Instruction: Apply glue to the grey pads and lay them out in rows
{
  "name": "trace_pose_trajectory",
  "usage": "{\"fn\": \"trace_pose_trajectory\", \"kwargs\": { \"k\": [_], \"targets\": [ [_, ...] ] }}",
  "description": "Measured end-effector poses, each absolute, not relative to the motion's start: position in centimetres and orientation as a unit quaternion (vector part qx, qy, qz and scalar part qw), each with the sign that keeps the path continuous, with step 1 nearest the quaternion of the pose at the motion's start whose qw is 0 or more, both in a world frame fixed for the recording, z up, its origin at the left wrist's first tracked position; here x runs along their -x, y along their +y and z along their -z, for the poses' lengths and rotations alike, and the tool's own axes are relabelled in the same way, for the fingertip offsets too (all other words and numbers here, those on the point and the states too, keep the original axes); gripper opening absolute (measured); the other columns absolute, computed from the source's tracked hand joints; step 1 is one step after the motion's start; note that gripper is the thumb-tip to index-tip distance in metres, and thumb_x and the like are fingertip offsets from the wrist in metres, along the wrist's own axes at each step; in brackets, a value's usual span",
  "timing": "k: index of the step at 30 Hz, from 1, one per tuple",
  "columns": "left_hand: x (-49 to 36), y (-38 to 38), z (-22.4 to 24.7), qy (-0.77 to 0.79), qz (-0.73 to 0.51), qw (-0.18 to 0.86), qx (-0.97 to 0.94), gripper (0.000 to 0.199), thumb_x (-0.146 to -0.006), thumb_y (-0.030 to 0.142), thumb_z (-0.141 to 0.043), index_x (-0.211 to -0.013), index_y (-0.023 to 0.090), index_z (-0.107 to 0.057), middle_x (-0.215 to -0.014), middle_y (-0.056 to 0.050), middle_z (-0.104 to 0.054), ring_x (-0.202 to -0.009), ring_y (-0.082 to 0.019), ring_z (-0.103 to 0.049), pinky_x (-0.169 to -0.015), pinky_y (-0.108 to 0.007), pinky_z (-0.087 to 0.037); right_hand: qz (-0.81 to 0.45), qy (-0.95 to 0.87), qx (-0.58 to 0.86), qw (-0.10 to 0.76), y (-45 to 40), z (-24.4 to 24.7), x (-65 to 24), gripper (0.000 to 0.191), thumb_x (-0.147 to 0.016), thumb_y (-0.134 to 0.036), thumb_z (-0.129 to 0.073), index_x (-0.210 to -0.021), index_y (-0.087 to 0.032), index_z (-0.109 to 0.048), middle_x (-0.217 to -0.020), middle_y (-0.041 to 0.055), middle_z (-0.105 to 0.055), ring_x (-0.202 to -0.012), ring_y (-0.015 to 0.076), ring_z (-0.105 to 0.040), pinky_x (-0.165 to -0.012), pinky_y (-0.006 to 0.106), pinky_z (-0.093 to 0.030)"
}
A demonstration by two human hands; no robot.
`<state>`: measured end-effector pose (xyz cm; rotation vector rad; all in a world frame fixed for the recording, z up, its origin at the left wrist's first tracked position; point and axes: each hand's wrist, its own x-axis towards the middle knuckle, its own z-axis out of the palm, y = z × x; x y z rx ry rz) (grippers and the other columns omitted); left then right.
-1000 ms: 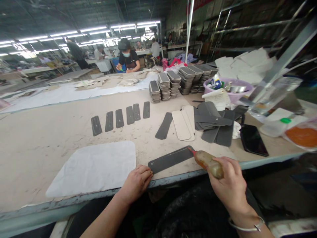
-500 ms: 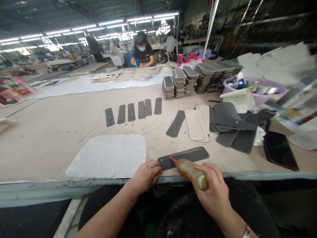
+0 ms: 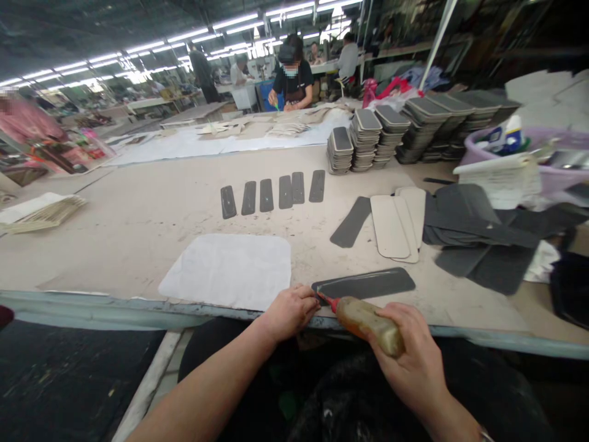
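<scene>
My right hand (image 3: 414,353) is wrapped round a squeeze bottle (image 3: 370,323), amber and cloudy, with a red nozzle. The nozzle tip points left and rests at the left end of a long dark grey strip (image 3: 380,283) with rounded corners. A thin shiny line of what looks like glue runs along the strip's upper side. The curled fingers of my left hand (image 3: 294,312) hold that same left end at the table's front edge; the fingertips are partly hidden. Left of the strip lies a white sheet (image 3: 230,270), flat on the table.
Several small dark pieces (image 3: 267,195) with shiny marks lie in a row farther back. Beige pieces (image 3: 390,227) and a dark pile (image 3: 488,230) lie to the right. Behind stand stacks of pieces (image 3: 365,138) and a purple basin (image 3: 559,175). A co-worker (image 3: 294,80) sits beyond the table.
The nozzle has slid left along the strip, to its end close to my left fingers. My left hand keeps its hold. The camera view has turned left.
</scene>
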<state>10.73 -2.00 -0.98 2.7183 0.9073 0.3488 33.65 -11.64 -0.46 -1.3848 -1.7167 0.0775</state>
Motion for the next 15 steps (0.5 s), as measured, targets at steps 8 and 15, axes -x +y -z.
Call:
{"fn": "trace_pose_trajectory", "kwargs": {
  "k": [8,15],
  "targets": [
    [-10.8,-2.1,1.2,0.312,-0.112,0.114,-0.937,0.029,-0.095,0.025,-0.041,-0.087,0.017,-0.068,-0.088,-0.006,-0.063,-0.085,-0.017,-0.057,-0.08,-0.029,-0.05,-0.048,-0.695,0.568,0.438,-13.5,0.2,-34.4,0.027,-0.082,-0.024,-0.061,-0.107,-0.019,-0.053,-0.104,0.0084,-0.052,-0.098,0.0201,-0.054,-0.083,0.032,-0.049],
    [-10.9,-2.1,1.0,0.325,-0.119,0.127,-0.929,0.025,-0.094,0.024,-0.043,-0.091,0.018,-0.067,-0.089,-0.005,-0.062,-0.086,-0.017,-0.056,-0.08,-0.03,-0.05,0.024,-0.655,0.627,0.421,-14.5,-0.5,-37.5,0.025,-0.082,-0.027,-0.061,-0.104,-0.019,-0.054,-0.101,0.0074,-0.054,-0.092,0.0194,-0.056,-0.079,0.031,-0.05]
  ]
}}
